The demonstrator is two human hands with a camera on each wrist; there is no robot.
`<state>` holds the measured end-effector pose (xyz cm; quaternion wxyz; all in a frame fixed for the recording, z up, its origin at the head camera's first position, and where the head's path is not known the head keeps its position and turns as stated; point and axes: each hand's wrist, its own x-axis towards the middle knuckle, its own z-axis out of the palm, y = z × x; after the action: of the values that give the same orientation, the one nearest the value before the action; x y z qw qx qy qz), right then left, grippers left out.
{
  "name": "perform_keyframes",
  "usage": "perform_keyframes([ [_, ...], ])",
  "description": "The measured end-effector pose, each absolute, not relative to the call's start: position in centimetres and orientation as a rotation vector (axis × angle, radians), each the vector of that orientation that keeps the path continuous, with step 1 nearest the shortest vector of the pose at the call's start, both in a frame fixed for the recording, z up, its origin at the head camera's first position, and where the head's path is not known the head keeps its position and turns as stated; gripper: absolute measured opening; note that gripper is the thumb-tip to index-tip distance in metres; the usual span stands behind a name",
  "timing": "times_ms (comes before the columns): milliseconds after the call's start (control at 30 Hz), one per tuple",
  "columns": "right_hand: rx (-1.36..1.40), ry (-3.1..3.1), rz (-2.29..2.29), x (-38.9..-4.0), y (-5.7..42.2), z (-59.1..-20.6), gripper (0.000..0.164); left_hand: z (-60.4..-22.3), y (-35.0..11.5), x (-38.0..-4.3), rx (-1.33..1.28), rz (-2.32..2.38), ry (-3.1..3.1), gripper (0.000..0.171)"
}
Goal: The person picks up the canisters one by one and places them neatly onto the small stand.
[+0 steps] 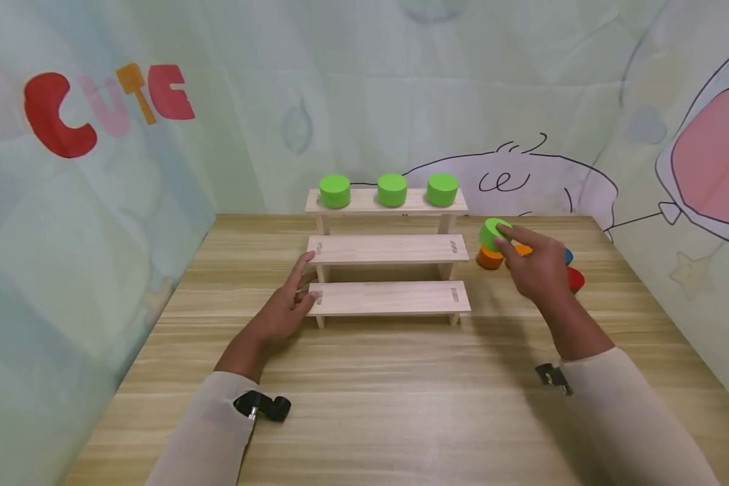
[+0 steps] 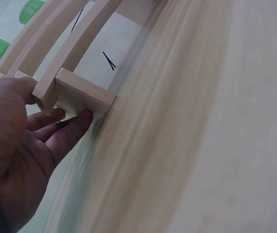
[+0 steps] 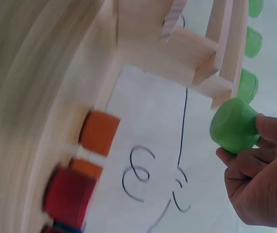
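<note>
A green round block (image 1: 493,233) is pinched between the thumb and fingers of my right hand (image 1: 537,263), raised off the table just right of the wooden three-step shelf (image 1: 389,250). The right wrist view shows the same green block (image 3: 234,126) clear of the blocks below. My left hand (image 1: 283,309) holds the shelf's left end, with the thumb on the bottom step. In the left wrist view its fingertips (image 2: 82,121) touch the leg under that step. Three green blocks stand along the top step: left (image 1: 335,192), middle (image 1: 392,190) and right (image 1: 442,190).
Behind and below my right hand, orange blocks (image 1: 489,258), a red block (image 1: 575,279) and a blue block (image 1: 568,256) stand on the wood-grain table (image 1: 376,398), partly hidden. A printed cloth (image 1: 267,101) hangs around the table's back and sides.
</note>
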<state>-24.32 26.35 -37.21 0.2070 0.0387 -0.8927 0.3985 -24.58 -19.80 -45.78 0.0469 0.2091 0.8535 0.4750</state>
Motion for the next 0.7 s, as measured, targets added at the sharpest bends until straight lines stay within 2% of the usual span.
perform_keyframes([
  [400,0.137,-2.381,1.313,-24.7,23.0,-36.7,0.039,-45.8,-19.7,-24.6,0.625,1.448,2.598,0.080],
  [700,0.198,-2.330,1.276,-25.0,20.7,-36.8,0.038,-45.8,-19.8,-24.6,0.631,1.449,2.595,0.079],
])
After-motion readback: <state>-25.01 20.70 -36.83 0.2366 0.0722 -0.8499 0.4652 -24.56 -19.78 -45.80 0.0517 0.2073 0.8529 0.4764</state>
